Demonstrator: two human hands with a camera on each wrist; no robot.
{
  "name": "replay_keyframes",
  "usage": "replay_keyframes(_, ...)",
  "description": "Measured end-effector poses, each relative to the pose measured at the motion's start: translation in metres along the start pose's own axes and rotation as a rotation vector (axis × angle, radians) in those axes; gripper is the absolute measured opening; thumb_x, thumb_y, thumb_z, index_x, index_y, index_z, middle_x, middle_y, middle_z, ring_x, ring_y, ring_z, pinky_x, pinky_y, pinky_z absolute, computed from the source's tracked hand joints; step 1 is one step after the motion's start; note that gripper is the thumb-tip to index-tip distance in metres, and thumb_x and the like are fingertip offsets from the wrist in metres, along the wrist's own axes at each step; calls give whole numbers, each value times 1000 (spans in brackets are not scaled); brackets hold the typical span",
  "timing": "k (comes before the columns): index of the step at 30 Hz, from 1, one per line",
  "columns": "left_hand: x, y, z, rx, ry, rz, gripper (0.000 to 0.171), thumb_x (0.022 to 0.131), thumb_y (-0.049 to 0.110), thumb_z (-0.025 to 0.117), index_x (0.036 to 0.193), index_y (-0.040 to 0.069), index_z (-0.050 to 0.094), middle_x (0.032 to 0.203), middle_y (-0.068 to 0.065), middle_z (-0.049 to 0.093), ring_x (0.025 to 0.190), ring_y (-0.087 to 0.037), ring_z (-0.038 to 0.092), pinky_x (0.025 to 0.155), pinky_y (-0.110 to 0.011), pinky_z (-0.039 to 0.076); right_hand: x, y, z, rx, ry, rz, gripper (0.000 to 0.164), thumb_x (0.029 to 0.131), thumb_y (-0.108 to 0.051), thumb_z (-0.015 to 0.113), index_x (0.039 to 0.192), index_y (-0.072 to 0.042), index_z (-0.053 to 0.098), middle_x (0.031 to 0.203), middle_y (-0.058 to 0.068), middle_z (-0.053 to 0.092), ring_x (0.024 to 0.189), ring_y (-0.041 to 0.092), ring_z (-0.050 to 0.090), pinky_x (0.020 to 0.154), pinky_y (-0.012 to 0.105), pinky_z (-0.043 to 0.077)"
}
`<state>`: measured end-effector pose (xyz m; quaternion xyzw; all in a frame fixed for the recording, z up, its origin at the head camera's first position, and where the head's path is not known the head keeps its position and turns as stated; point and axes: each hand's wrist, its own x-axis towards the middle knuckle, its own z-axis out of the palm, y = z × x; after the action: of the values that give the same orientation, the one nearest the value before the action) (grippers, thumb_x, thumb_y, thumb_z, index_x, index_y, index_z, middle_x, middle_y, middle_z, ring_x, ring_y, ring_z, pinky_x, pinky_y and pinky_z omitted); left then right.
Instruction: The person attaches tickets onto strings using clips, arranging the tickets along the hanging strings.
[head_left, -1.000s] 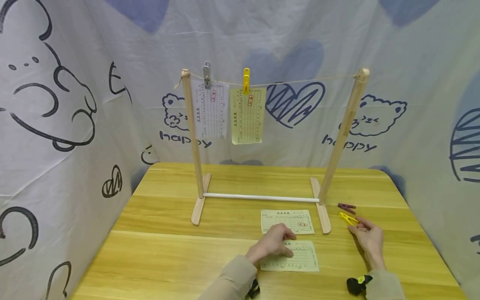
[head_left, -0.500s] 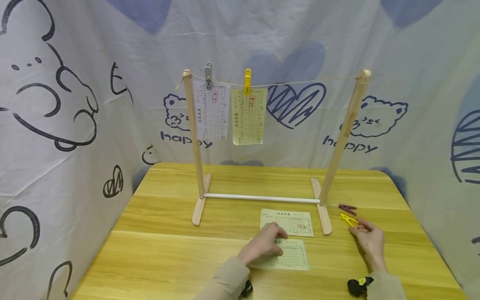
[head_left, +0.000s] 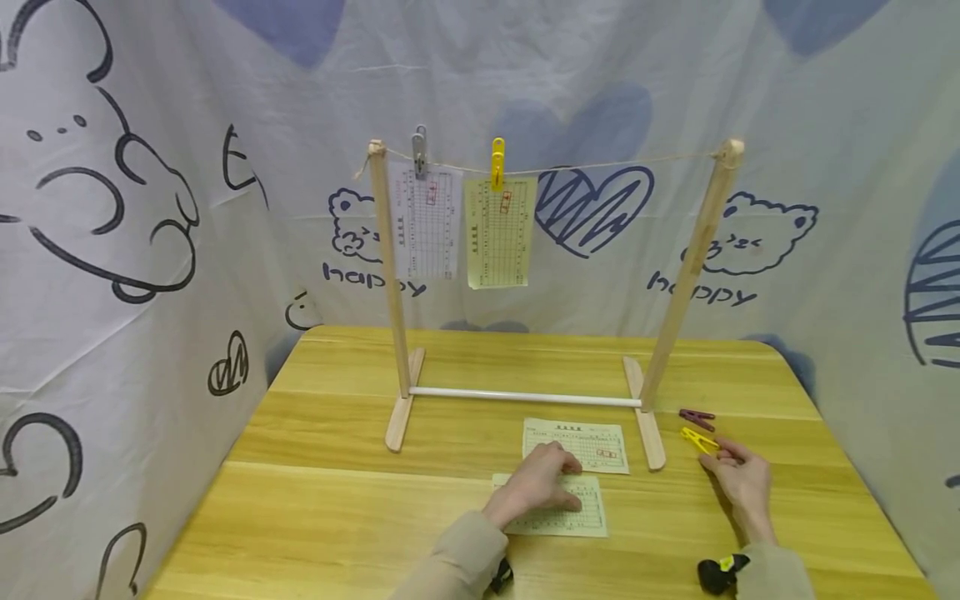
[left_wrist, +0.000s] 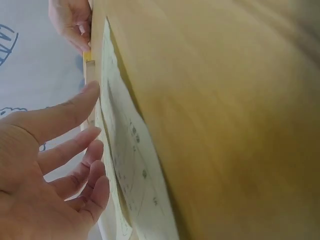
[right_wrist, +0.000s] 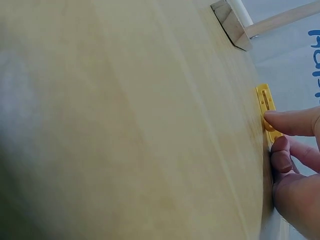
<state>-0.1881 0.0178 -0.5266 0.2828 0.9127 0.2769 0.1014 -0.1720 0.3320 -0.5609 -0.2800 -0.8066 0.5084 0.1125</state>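
Note:
My left hand (head_left: 536, 483) is over the nearer pale-green printed slip (head_left: 588, 518), its thumb and fingers apart and loosely bent. In the left wrist view, those fingers (left_wrist: 97, 182) appear beside the slip's edge and grip nothing; whether they touch it is unclear. A second printed slip (head_left: 577, 433) lies just beyond, partly covered by the hand. At the right, my right hand (head_left: 742, 487) pinches the handle end of a yellow clothespin (head_left: 697, 440) low at the table. The right wrist view shows thumb and fingers on the clothespin (right_wrist: 265, 97).
A wooden frame (head_left: 697, 250) holds a string (head_left: 600, 162) across the back. On it hang a white slip (head_left: 427, 233) under a grey clip (head_left: 420, 154) and a yellow-green slip (head_left: 498, 242) under a yellow clip (head_left: 497, 162). A dark-red clothespin (head_left: 697, 417) lies on the table (head_left: 337, 500).
The nearer slip has slid left under my left hand. That hand went left with it, then shifted slightly back right, fingers spread wider. My right hand stays at the yellow clothespin.

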Motion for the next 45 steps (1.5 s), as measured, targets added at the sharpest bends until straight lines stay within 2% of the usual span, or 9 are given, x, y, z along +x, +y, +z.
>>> replay_keyframes(9,1,2,3,-6,26,-38,46,68,16,93,110,8,76,99,-4,68,88,-13,55,79,-19,46,1,1,1,-9,-3,-6,49,87,-4,73,132,9,60,76,-15,57,67,-5,47,57,11,44)
replay_keyframes(14,2,1,4,7,36,-49,45,67,17,94,109,11,76,99,-2,67,89,-13,53,80,-19,45,1,0,1,-22,-2,0,48,86,-5,74,131,9,61,77,-14,57,68,-5,47,57,11,43)
replay_keyframes(21,3,0,6,10,38,-51,45,68,18,94,108,13,74,101,-1,66,89,-12,51,80,-20,43,0,-1,0,-31,-1,1,48,87,-5,73,131,10,60,79,-12,57,68,-3,46,57,11,42)
replay_keyframes(34,2,-3,9,-51,54,-40,45,69,15,93,107,12,70,95,1,65,83,-7,46,75,-16,40,1,1,1,-21,-13,13,48,88,-5,73,132,9,59,79,-13,58,68,-4,47,57,11,44)
replay_keyframes(45,3,0,8,-21,36,-46,44,69,16,93,110,11,76,95,1,65,83,-9,46,73,-16,38,-1,-1,-1,-4,-24,5,48,88,-3,71,133,10,58,78,-14,57,68,-5,47,57,11,44)
